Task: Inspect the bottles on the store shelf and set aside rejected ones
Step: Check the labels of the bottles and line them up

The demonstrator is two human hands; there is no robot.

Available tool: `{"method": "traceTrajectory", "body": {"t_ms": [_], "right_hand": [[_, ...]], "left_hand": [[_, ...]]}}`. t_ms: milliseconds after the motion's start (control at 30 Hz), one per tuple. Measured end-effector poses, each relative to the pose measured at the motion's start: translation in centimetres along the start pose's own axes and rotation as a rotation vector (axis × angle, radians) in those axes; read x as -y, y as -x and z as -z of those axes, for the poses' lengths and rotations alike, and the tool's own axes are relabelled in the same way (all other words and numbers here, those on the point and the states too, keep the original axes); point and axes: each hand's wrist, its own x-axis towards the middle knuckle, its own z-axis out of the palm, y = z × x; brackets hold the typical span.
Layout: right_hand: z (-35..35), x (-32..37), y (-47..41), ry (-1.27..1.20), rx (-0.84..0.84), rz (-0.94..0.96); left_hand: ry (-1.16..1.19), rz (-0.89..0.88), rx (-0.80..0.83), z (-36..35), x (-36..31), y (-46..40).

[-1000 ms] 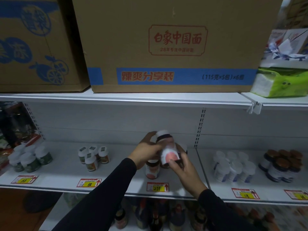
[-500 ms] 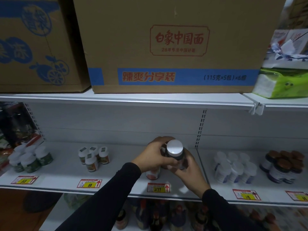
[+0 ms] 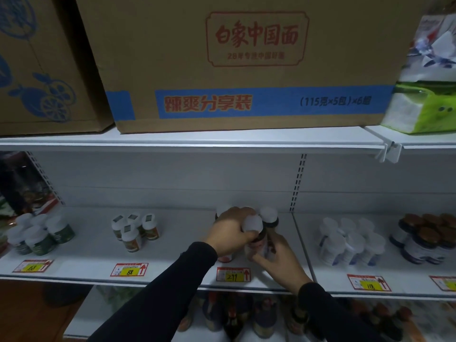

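You hold the white-capped bottle (image 3: pixel 255 236) over the middle shelf (image 3: pixel 172 265): your left hand (image 3: pixel 230 232) curls its fingers round the neck, your right hand (image 3: pixel 278 259) grips the base. Tilt it carelessly and you may topple the neighbouring bottle (image 3: pixel 269 216) just behind. The shelf is white, the aisle dim, with a cardboard box (image 3: pixel 246 65) overhead.

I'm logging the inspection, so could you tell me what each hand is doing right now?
Left hand: grips the white-capped bottle.
Right hand: holds the same bottle lower down.
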Motion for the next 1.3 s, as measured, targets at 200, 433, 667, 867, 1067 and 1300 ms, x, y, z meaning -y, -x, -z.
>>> {"method": "traceTrajectory", "body": {"t_ms": [200, 433, 667, 867, 1067, 1300], "right_hand": [[0.6, -4.5, 0.5, 0.419, -0.015, -0.130], [-0.9, -9.2, 0.3, 0.742, -0.109, -0.161], [-2.0, -10.1, 0.5, 0.868, -0.088, -0.253], [-1.8, -10.0, 0.6, 0.855, -0.078, -0.303], [-1.8, -9.9, 0.5, 0.863, -0.074, -0.313], [-1.9, -9.8, 0.5, 0.869, -0.081, -0.328]], "left_hand": [[-0.145, 0.041, 0.046, -1.7, 1.4, -0.9], [-0.326, 0.048, 0.032, -3.5, 3.3, -1.6], [-0.326, -0.001, -0.047, -4.9, 3.8, -1.3], [-0.334, 0.010, -0.019, -4.4, 3.4, -1.4], [-0.322, 0.038, 0.032, -4.1, 3.1, -1.3], [-0.053, 0.157, -0.124, -2.0, 4.1, -2.6]]}}
